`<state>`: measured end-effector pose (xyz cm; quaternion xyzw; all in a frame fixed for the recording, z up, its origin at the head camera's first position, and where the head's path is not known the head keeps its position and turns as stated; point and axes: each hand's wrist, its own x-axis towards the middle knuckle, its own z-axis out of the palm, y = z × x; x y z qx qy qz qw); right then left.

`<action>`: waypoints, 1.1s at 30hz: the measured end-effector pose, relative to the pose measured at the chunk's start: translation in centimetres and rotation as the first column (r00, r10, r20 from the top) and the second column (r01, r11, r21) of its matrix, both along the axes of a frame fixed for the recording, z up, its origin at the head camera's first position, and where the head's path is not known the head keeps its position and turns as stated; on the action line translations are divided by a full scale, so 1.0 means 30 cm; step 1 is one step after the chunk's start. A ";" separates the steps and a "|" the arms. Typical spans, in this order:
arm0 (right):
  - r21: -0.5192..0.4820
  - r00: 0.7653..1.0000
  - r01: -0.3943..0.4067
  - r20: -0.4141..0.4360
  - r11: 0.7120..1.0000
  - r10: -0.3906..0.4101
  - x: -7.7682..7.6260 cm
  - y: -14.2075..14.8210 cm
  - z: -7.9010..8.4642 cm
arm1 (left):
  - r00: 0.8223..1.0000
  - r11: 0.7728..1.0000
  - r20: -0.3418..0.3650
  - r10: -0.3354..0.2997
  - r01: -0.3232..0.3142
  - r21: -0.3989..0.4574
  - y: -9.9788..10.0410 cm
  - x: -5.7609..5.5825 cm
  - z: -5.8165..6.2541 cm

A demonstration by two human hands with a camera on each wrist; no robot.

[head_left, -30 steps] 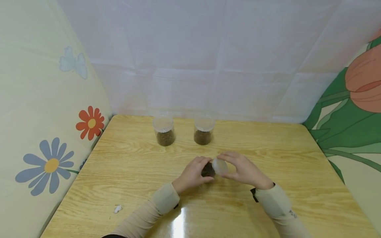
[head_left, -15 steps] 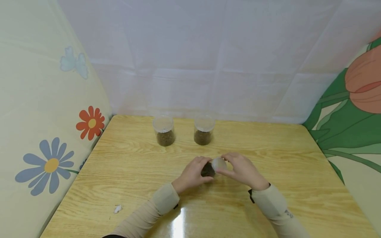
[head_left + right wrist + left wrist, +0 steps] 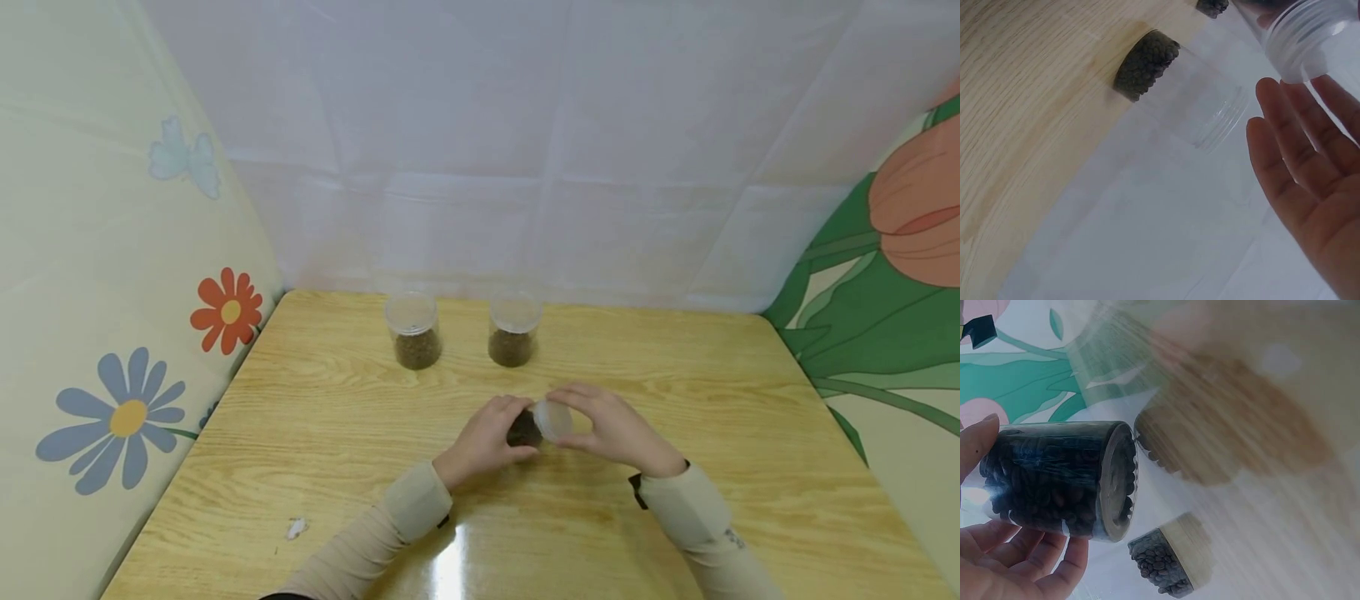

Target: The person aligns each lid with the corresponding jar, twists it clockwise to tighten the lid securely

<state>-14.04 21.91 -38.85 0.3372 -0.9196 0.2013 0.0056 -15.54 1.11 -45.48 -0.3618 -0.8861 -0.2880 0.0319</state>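
My left hand (image 3: 486,440) grips a clear jar of coffee beans (image 3: 523,428), thumb on one side and fingers on the other. In the left wrist view the dark beans (image 3: 1047,484) show through the jar's wall, and its base faces away from the palm. The jar leans to the right, its top towards my right hand (image 3: 613,427). That hand holds the clear ridged lid (image 3: 555,422) at the jar's top between thumb and fingers. In the right wrist view, fingertips (image 3: 1268,90) lie at the lid's rim; the thumb is mostly out of frame.
Two more clear lidded jars, a left one (image 3: 417,343) and a right one (image 3: 513,340), stand upright near the table's back edge, each partly filled with beans. A small white patch (image 3: 297,527) marks the wooden table (image 3: 712,400) at the front left. A white cloth (image 3: 525,150) hangs behind.
My right hand turned round the lid and then swung back, its fingers now farther left and its thumb lower than half a second ago. My left hand and the jar stay in place.
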 end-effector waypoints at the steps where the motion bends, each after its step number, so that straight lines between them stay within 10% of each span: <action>1: 0.005 1.000 0.014 0.006 1.000 -0.014 0.001 -0.002 -0.001 | 1.000 1.000 0.001 0.000 0.000 -0.001 0.000 0.000 0.000; 13: 0.027 0.997 0.077 -0.024 0.997 -0.077 0.006 -0.018 0.000 | 1.000 1.000 -0.011 -0.014 0.014 0.005 -0.001 0.001 0.004; 33: -0.018 0.998 -0.052 -0.042 0.999 0.051 -0.003 -0.013 -0.011 | 1.000 1.000 -0.016 -0.004 0.004 -0.024 0.002 0.002 0.004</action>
